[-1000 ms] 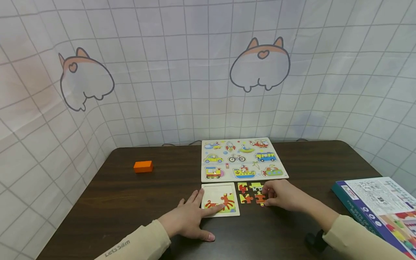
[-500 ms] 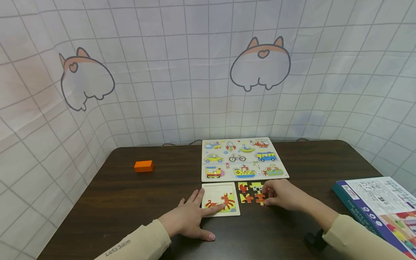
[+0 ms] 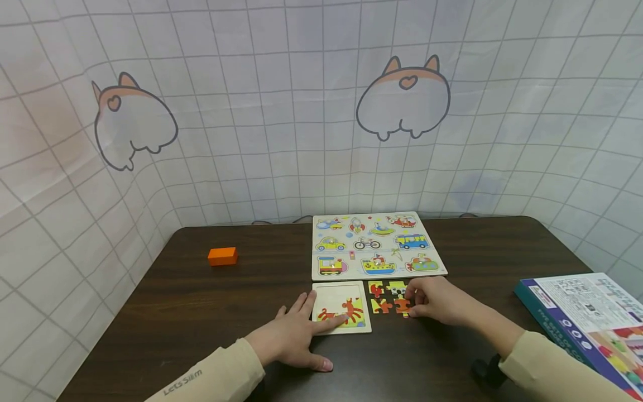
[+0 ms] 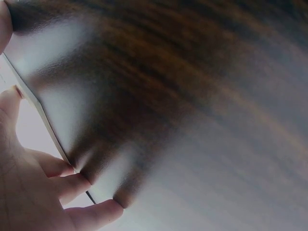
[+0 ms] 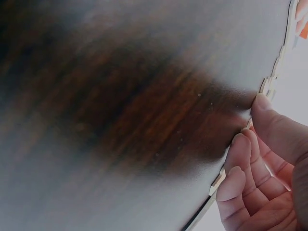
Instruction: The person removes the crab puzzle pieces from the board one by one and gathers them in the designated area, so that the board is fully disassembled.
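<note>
My left hand (image 3: 296, 335) lies with fingers spread over the left edge of a small wooden puzzle tray (image 3: 367, 322). Its index finger rests on the red and yellow puzzle pieces (image 3: 353, 312) set along the tray's lower part; the thumb is on the table. To the tray's right, several loose jigsaw pieces (image 3: 380, 306) lie in two rows. My right hand (image 3: 439, 301) has curled fingers and pinches the lower right one, an orange-red puzzle piece (image 3: 402, 306), at table level. In the right wrist view, the thumb and fingertips (image 5: 262, 102) meet at the thin piece edges.
Behind the tray lies a larger board (image 3: 351, 273) with vehicle pictures. An orange block (image 3: 223, 256) sits at the left on the dark table (image 3: 236, 296). At the right is a book-like box (image 3: 577, 312), and a black object (image 3: 489, 373) is near the right sleeve.
</note>
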`<act>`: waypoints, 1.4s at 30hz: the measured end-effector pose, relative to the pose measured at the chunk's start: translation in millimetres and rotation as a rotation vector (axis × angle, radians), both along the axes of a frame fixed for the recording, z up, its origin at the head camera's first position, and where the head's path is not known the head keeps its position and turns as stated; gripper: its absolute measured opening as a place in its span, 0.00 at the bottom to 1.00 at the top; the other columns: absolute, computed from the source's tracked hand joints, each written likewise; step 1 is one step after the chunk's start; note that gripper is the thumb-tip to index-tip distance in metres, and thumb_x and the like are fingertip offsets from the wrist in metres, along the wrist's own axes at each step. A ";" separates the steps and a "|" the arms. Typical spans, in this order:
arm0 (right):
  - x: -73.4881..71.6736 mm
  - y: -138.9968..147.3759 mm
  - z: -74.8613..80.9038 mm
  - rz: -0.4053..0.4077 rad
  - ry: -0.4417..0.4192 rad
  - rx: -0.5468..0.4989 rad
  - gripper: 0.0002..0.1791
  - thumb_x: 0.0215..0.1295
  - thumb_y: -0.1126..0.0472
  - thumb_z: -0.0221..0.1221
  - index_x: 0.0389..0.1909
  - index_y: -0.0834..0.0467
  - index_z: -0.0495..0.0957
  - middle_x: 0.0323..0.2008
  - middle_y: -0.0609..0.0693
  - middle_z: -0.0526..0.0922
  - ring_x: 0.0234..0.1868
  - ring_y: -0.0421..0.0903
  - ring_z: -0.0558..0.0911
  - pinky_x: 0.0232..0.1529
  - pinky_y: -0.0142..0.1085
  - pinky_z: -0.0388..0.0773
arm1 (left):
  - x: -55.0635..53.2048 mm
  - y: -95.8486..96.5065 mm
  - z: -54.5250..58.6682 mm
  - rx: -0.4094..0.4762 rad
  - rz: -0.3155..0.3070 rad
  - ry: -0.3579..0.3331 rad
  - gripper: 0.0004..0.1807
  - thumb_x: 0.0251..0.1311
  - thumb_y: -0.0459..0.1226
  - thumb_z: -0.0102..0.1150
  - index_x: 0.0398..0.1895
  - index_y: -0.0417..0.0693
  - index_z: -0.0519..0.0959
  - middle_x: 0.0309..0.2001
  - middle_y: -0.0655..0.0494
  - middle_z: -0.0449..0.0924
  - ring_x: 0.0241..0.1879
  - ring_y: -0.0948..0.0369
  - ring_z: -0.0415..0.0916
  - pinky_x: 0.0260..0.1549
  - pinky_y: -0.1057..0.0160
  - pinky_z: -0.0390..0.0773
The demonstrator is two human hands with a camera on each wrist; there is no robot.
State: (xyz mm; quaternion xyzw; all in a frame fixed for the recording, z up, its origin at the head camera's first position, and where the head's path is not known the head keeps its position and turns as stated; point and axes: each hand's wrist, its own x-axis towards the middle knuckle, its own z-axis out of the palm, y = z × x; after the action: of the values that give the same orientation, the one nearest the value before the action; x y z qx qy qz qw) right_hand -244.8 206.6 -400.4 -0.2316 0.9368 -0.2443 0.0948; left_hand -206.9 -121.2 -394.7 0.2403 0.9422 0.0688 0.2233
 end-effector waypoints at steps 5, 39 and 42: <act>0.1 -0.5 0.0 0.002 -0.009 -0.002 0.12 0.62 0.59 0.71 0.42 0.59 0.81 0.22 0.42 0.78 0.22 0.36 0.71 0.26 0.31 0.69 | 0.3 0.1 0.3 0.003 0.001 0.001 0.46 0.54 0.64 0.69 0.75 0.91 0.56 0.83 0.39 0.40 0.81 0.40 0.43 0.70 0.28 0.55; -6.6 -98.7 8.6 0.172 0.094 0.090 0.13 0.63 0.59 0.71 0.46 0.57 0.84 0.41 0.49 0.79 0.35 0.40 0.73 0.40 0.37 0.76 | 1.2 -2.6 -0.1 0.011 -0.014 0.010 0.45 0.55 0.65 0.68 0.76 0.90 0.56 0.82 0.37 0.41 0.81 0.39 0.42 0.69 0.28 0.57; -6.7 -105.5 8.3 0.135 0.068 0.119 0.13 0.62 0.58 0.72 0.44 0.57 0.84 0.41 0.50 0.79 0.37 0.42 0.74 0.45 0.42 0.77 | 1.4 -2.2 0.4 0.009 -0.015 0.013 0.45 0.55 0.65 0.68 0.76 0.91 0.57 0.82 0.37 0.41 0.81 0.39 0.42 0.69 0.28 0.57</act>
State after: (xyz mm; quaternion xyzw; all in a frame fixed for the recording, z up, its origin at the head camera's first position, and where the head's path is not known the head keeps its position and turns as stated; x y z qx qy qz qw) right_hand -251.5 101.1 -392.1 -0.2965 0.9345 -0.1734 0.0930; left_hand -205.5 -123.4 -394.4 0.2485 0.9415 0.0697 0.2168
